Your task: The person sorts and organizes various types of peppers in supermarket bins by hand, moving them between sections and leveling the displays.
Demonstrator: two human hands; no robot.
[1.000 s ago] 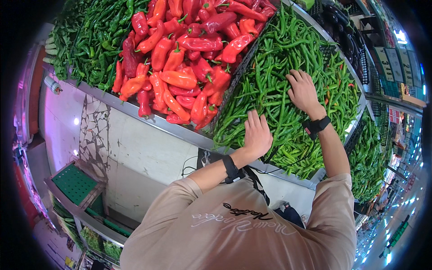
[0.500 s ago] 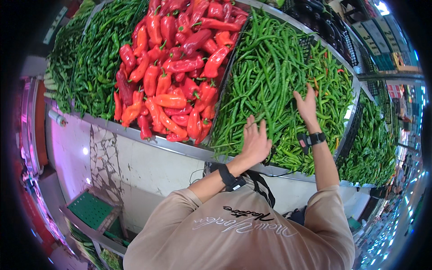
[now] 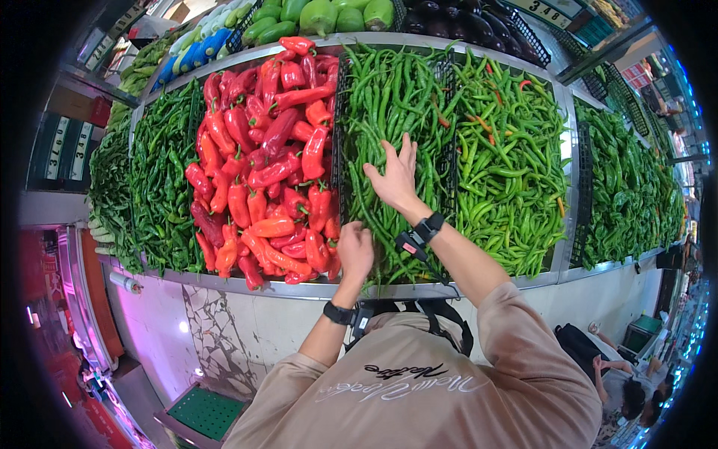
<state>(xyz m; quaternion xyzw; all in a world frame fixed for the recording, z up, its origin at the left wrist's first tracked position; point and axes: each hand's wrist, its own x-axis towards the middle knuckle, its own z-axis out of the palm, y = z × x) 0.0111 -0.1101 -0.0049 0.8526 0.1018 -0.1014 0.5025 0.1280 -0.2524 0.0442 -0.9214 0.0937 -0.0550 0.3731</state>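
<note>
Long green chili peppers (image 3: pixel 389 97) lie heaped in a black crate in front of me. Above this heap my right hand (image 3: pixel 396 179) is spread, its fingers apart and pointing away from me, with nothing in it. My left hand (image 3: pixel 355 253) is at the near left corner of the same crate, beside the red peppers (image 3: pixel 262 172). Its fingers are curled downward, and whatever they may grip is hidden. Both wrists wear a black band with a small device.
Shorter light green chilies (image 3: pixel 512 179) fill the section to the right, leafy greens (image 3: pixel 628 187) beyond. Dark green peppers (image 3: pixel 164 179) lie left. A metal rim (image 3: pixel 299 290) borders the display. Behind are eggplants (image 3: pixel 464 26). A green stool (image 3: pixel 206 411) stands lower left; people (image 3: pixel 628 385) are lower right.
My view has shifted. Both hands have moved left: the right from the border of the two chili heaps onto the long chilies, the left to the crate's near left corner, its fingers now curled.
</note>
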